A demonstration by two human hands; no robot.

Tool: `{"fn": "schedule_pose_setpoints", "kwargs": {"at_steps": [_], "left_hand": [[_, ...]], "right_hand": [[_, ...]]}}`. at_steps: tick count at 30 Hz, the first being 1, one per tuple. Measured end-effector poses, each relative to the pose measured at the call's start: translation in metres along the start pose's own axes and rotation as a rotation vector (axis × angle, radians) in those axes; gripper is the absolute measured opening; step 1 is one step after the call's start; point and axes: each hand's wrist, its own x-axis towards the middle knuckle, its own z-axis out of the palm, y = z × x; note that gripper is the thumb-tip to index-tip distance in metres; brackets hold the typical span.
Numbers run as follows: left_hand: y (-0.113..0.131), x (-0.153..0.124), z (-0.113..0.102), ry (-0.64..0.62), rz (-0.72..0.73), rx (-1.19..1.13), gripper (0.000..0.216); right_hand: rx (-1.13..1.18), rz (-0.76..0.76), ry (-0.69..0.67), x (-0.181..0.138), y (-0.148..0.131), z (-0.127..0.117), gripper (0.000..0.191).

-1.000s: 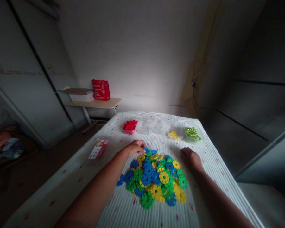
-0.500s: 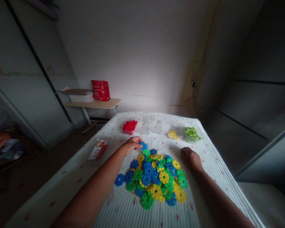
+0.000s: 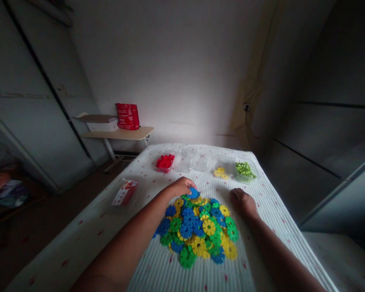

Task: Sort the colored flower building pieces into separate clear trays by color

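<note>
At the far edge of a heap of plastic snowflake discs (image 3: 209, 227), my left hand (image 3: 184, 187) pinches a blue snowflake disc (image 3: 194, 192) between its fingertips. The heap mixes blue, green and yellow notched discs, each with a hole in the middle, lying flat and overlapping. To the right of the heap, my right hand (image 3: 242, 202) rests on the cloth with its fingers curled in. No disc shows in it. My left forearm partly covers a blue disc at the heap's left side.
Along the far side of the table stand clear tubs: one with red pieces (image 3: 165, 161), one with yellow discs (image 3: 221, 172), one with green pieces (image 3: 245, 170). A clear package with a printed label (image 3: 125, 193) lies left. Behind, a small table (image 3: 134, 133) bears a red bag (image 3: 127, 116).
My left hand has moved right with the blue disc, from beside the heap to over its far edge. The right hand has stayed in place, curled on the cloth.
</note>
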Motion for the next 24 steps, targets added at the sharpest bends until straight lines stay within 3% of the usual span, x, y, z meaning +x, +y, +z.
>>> {"fn": "schedule_pose_setpoints", "kwargs": {"at_steps": [8, 15, 20, 24], "left_hand": [[-0.002, 0.025, 0.009, -0.067, -0.05, 0.151, 0.041], [0.005, 0.017, 0.005, -0.016, 0.007, 0.165, 0.035], [0.009, 0.002, -0.016, 0.017, 0.028, 0.105, 0.026], [0.013, 0.006, -0.045, 0.224, 0.039, 0.019, 0.021]], "right_hand": [[0.0, 0.004, -0.003, 0.0, 0.001, 0.001, 0.024], [0.021, -0.003, 0.003, 0.0, 0.0, -0.001, 0.025], [0.02, -0.001, -0.011, -0.001, 0.0, -0.001, 0.024], [0.011, 0.009, -0.019, -0.001, -0.002, -0.001, 0.024]]}}
